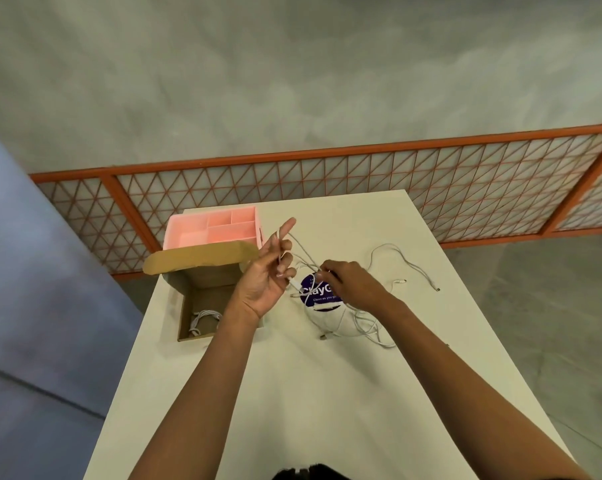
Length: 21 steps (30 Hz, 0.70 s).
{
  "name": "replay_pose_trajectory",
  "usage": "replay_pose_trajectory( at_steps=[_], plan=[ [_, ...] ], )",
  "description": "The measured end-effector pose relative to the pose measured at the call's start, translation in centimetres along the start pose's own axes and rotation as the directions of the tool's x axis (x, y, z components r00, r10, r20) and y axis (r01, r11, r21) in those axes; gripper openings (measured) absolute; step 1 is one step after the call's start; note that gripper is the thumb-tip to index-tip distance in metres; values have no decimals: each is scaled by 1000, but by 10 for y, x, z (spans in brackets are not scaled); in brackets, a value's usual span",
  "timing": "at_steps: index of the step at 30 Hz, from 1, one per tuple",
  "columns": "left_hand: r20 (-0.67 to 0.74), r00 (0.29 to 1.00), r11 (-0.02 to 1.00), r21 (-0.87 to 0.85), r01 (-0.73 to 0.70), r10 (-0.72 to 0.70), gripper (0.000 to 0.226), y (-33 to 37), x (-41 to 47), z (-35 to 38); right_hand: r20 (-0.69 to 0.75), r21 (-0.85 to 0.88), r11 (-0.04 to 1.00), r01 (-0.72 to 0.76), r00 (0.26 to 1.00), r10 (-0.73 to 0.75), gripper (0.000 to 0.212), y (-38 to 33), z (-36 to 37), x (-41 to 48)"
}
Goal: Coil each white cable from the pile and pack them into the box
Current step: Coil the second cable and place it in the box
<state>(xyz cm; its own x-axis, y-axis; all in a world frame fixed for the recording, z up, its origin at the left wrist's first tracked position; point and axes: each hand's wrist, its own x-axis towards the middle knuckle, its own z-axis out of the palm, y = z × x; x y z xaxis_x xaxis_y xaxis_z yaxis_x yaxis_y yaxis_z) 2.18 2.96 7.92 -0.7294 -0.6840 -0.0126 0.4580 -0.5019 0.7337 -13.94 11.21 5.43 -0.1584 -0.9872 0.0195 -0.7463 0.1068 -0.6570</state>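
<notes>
My left hand (266, 273) is raised above the table, palm toward me, fingers partly spread, with a white cable (301, 249) looped over them and its plug end at the lower fingers. My right hand (346, 282) pinches the same cable just right of it, above a round white object with a purple label (318, 294). A loose pile of white cables (365, 327) lies on the table under and right of my right hand. The open cardboard box (188, 292) stands at the left and holds one coiled white cable (202, 320).
A pink compartment tray (216, 226) sits behind the box at the table's far left corner. Another white cable (410, 265) trails toward the right edge. The white table (327, 393) stands on a grey floor, with an orange lattice panel (327, 174) beyond it.
</notes>
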Motion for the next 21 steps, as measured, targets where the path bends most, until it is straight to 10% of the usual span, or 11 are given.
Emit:
replay_pose_trajectory(
  at_steps=[21],
  plan=[
    [-54,993,917,381,115,-102,34,14,4,-15,136,-110,987,116,986,-100,27,-32,-37,-4]
  ],
)
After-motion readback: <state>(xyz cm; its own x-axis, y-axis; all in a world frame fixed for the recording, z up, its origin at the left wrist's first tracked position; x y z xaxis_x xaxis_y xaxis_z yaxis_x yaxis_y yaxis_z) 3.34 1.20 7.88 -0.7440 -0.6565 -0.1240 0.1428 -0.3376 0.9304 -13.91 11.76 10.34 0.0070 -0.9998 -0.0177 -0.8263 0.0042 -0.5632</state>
